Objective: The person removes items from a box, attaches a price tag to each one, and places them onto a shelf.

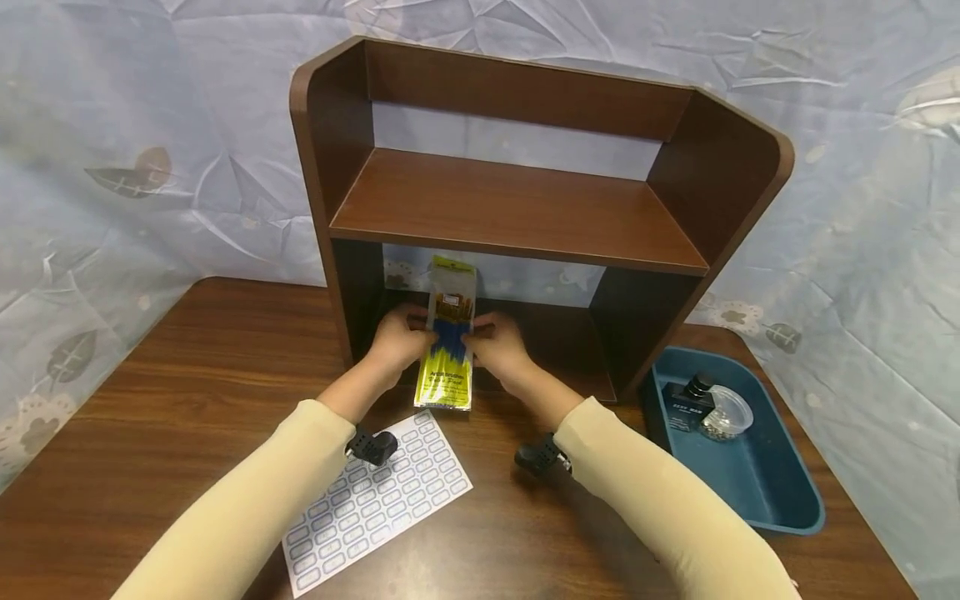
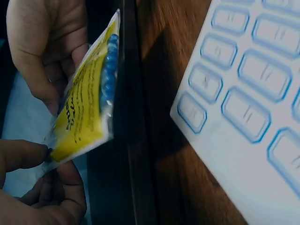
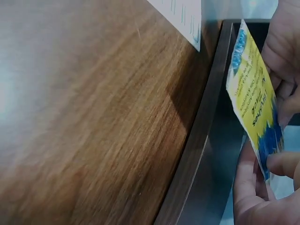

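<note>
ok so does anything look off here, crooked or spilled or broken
Just the sheet of labels: it lies at a slant on the table, not squared to the shelf unit. I see no spill, and the brush packet shows no obvious damage.

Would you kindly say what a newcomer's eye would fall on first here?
Probably the yellow-and-clear plastic packet of brushes, which the left hand and right hand hold by its edges at the lower compartment of the dark brown wooden shelf unit. Next might come the white sheet of blue-outlined labels on the brown wooden table in front and the blue plastic tray beside the unit's right end.
</note>
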The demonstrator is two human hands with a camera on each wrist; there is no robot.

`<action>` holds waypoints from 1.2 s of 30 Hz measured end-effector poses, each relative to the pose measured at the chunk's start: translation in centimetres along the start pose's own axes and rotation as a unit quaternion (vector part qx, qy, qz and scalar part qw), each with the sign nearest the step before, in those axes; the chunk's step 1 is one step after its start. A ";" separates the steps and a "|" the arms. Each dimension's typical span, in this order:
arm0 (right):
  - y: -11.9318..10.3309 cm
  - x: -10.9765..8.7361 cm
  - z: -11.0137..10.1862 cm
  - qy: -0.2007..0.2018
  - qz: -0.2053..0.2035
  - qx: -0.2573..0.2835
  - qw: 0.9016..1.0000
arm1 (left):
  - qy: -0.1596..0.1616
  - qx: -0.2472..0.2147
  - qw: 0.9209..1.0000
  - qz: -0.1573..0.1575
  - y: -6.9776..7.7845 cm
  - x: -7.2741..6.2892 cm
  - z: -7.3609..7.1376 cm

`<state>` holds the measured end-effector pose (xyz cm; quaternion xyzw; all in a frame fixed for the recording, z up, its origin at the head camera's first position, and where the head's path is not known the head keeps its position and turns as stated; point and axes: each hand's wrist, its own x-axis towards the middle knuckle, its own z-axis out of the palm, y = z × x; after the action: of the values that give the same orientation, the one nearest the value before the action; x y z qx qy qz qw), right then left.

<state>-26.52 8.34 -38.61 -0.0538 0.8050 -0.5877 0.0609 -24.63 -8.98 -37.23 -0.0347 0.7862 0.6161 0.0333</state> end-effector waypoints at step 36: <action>-0.2 2.8 1.7 0.022 -0.002 -0.162 0.987 | 0.030 0.218 0.975 0.020 -1.8 4.0 0.3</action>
<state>-29.04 6.25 -39.01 -0.0521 0.8906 -0.4506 0.0325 -28.47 -9.18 -39.47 -0.0291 0.9028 0.4290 0.0043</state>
